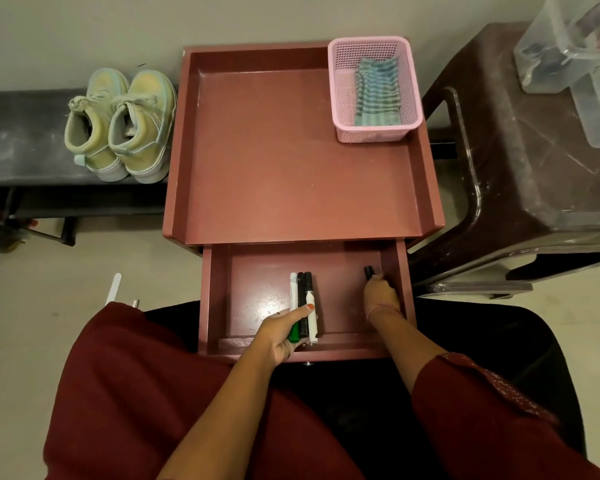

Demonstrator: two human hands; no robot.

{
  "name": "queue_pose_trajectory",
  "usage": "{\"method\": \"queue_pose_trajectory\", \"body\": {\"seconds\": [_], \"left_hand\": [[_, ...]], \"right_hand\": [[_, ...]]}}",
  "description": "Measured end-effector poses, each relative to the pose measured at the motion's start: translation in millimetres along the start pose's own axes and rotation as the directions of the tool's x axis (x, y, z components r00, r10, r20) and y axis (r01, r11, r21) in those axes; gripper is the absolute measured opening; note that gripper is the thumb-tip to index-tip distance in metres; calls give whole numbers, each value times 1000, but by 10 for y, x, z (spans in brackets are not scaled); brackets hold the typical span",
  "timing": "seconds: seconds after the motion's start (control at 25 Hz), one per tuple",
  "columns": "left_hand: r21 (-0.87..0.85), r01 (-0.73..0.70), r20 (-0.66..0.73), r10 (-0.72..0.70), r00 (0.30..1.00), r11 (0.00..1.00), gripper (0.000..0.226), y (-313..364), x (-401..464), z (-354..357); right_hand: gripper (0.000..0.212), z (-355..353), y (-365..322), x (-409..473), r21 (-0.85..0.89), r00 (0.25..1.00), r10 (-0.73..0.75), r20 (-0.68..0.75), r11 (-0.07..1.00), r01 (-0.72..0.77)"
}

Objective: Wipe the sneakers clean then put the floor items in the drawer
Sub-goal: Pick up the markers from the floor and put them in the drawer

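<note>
Left hand (280,332) grips three markers (305,306) bundled, laying them in drawer (215,299); right hand (381,294) pinches black marker (369,271) near drawer wall.

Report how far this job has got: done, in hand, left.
Looks done: the sneakers sit paired on the bench, and the cloth lies in the basket. In hand: the left hand holds markers in the open drawer; the right hand grips a black item there too. Left: a white item lies on the floor; the drawer stays open.
</note>
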State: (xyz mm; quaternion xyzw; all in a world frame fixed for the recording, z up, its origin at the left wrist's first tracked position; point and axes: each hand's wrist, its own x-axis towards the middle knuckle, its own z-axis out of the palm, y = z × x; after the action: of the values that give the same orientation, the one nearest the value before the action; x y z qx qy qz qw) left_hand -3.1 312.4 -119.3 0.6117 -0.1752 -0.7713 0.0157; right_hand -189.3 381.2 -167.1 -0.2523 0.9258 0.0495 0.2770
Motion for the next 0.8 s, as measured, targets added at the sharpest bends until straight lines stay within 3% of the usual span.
{"method": "queue_pose_trajectory", "body": {"seconds": [0.2,0.36,0.4,0.48,0.52,0.56,0.64,0.72,0.8], "left_hand": [[-5,9,-9,-9,1000,1000,18,0,19,-14],[2,4,-21,-4,1000,1000,15,-4,41,-4],[9,-4,-34,4,999,1000,15,-7,50,4],[23,-30,-46,31,998,999,14,-21,71,33],[30,-49,-45,50,998,998,15,-21,76,55],[38,-70,-38,71,997,997,17,-20,78,82],[86,-108,-22,110,994,990,26,-20,108,132],[129,-133,-39,139,989,983,29,-19,161,200],[119,-142,-75,151,986,983,30,-27,214,249]], "right_hand": [[48,29,9,-97,-132,994,-63,87,988,74],[45,-50,-125,-227,-222,992,-92,89,969,110],[42,-114,-200,-259,-161,982,-134,135,975,155],[40,-236,-322,-273,295,940,-212,267,947,130],[44,-295,-387,-311,550,898,-217,383,834,-33],[44,-337,-432,-363,684,846,-229,482,702,-199],[33,-281,-454,-411,739,817,-239,524,604,-298],[14,-197,-409,-380,763,875,-165,456,579,-288],[18,-145,-293,-264,699,949,-105,297,701,-141]]}}
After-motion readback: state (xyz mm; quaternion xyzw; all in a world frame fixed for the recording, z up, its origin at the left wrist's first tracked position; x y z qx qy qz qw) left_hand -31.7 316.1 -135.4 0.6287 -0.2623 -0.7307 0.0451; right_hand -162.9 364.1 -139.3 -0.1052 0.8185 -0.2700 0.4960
